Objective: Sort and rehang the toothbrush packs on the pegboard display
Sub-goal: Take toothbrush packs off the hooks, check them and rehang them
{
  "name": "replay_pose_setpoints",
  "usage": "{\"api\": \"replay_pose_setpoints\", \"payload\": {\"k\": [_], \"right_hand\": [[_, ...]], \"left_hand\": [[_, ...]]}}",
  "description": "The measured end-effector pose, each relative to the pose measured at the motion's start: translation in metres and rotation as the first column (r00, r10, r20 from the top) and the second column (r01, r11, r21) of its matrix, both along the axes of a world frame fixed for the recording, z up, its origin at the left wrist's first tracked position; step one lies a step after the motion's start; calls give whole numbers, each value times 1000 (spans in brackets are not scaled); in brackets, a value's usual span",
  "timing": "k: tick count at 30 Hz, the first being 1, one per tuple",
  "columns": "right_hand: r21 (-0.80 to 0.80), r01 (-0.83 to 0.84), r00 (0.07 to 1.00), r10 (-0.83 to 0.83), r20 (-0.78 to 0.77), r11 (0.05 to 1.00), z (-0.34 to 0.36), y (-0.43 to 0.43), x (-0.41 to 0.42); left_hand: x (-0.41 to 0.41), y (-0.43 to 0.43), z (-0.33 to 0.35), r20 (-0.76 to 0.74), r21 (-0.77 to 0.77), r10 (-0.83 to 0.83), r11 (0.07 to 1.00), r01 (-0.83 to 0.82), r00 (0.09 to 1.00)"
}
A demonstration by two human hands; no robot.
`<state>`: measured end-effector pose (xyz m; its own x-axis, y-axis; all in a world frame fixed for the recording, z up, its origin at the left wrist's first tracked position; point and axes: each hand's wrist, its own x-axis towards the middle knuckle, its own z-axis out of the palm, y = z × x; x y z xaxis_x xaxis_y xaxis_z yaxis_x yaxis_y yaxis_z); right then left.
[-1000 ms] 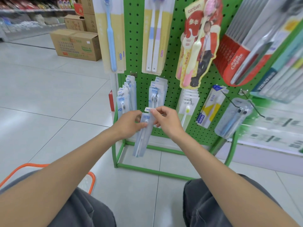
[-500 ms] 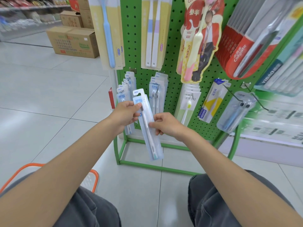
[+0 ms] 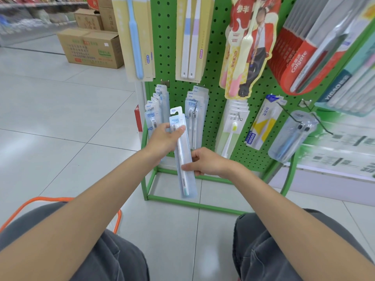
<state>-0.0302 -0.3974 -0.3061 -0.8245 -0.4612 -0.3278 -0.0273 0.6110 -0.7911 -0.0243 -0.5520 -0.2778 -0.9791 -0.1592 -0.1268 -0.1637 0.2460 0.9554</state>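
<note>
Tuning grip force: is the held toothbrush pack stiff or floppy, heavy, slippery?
Probably stiff: the toothbrush pack extends straight below the right hand, unsupported. Likely light: the left hand pinches only its upper part. Glossy clear plastic may slip.

Only two arms + lap of the person are in shot. Left forearm (image 3: 97, 203) & right forearm (image 3: 288, 201) are bare right up to the frame edge, wrists incl. Left hand (image 3: 164, 136) & right hand (image 3: 205, 162) are bare too, nails short; the left thumbnail looks plain. Left leg (image 3: 113, 258) & right leg (image 3: 261, 252) are in the same dk grey cloth: matte, loose-looking, heavily creased w/ deep folds round the knees. More of that grey shows on the outer side of the left arm. Shorts or long trousers, can't tell, as the hems are out of shot.
</note>
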Motion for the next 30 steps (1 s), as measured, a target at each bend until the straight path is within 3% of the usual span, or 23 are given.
{"api": "replay_pose_setpoints", "payload": {"k": [4,7,13,19,25,30], "right_hand": [[63,-31,996,36,-76,998,-5,-4,5],[7,-38,997,38,-61,999,-8,-8,14],[-6,-62,997,63,55,998,-26,-9,20],[-91,-60,992,70,105,994,-23,3,20],[-86,-145,979,155,134,986,-28,9,24],[-43,-166,971,170,165,985,-34,13,26]], "left_hand": [[1,4,-15,98,-195,-95,974,112,991],[2,6,-17,131,-255,-90,959,121,987],[-1,0,-9,136,-3,-36,999,37,990],[4,-3,-6,133,200,-29,980,2,991],[2,-1,-5,106,223,14,974,-38,994],[4,2,-4,123,237,-53,971,22,991]]}}
